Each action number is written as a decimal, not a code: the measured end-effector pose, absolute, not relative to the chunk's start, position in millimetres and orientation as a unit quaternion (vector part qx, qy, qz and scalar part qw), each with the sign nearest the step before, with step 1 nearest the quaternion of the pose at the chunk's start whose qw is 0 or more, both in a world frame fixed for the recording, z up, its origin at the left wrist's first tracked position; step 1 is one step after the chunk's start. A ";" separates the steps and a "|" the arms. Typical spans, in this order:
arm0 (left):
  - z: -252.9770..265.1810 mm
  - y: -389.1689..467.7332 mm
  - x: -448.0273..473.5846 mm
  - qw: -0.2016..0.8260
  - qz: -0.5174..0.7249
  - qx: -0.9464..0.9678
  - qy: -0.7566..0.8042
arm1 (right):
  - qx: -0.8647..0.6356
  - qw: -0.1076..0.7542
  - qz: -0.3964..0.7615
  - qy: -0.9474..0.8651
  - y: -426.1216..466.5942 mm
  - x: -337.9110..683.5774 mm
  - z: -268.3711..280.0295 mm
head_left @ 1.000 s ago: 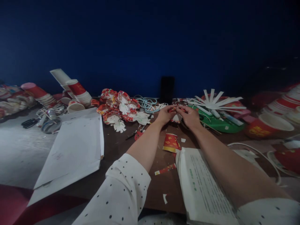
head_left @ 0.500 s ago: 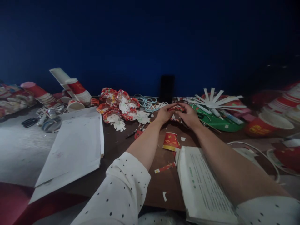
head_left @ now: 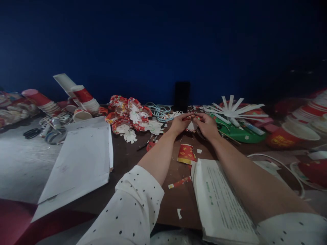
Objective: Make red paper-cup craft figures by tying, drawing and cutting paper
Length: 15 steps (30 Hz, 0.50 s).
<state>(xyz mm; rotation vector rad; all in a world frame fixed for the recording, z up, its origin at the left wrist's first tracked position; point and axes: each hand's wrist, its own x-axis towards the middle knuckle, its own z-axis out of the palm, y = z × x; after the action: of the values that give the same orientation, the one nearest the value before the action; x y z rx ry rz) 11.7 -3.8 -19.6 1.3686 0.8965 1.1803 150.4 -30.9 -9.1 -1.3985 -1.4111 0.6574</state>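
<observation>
My left hand [head_left: 181,123] and my right hand [head_left: 206,125] meet at the far middle of the brown table. Their fingers are closed on a small red-and-white paper craft [head_left: 191,127], which they mostly cover. To the left lies a pile of similar paper crafts [head_left: 135,114], with curled red edges and white fringed ends. A cut piece of red paper cup [head_left: 186,153] with a gold band rests below my hands. Nearer me are a red paper strip [head_left: 178,183] and a white scrap [head_left: 179,213].
A white board [head_left: 79,160] lies on the left, with stacked paper cups [head_left: 85,97] behind it. A tissue pack [head_left: 222,200] sits under my right forearm. White fanned strips [head_left: 232,110] lie above a green sheet [head_left: 237,133]. A dark phone-like slab [head_left: 182,95] stands at the back.
The craft has turned between my fingers: its red edge showed on top before, and now more white shows below. My fingertips have drawn closer together. My arms have barely moved.
</observation>
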 end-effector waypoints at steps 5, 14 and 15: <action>-17.4 -4.5 12.5 0.539 0.497 0.573 0.367 | -0.559 0.523 0.285 -0.578 -27.4 151.8 -14.0; -15.8 -3.6 11.0 0.524 0.508 0.570 0.377 | -0.538 0.533 0.314 -0.573 -25.9 149.7 -16.5; -16.4 -2.5 10.8 0.517 0.509 0.575 0.378 | -0.537 0.535 0.315 -0.572 -25.3 149.6 -17.3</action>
<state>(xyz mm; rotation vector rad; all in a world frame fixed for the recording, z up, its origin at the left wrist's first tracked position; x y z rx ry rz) 10.8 -2.5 -16.4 1.3803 0.9075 1.2218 149.6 -25.3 -17.3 -1.2791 -1.3619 0.7511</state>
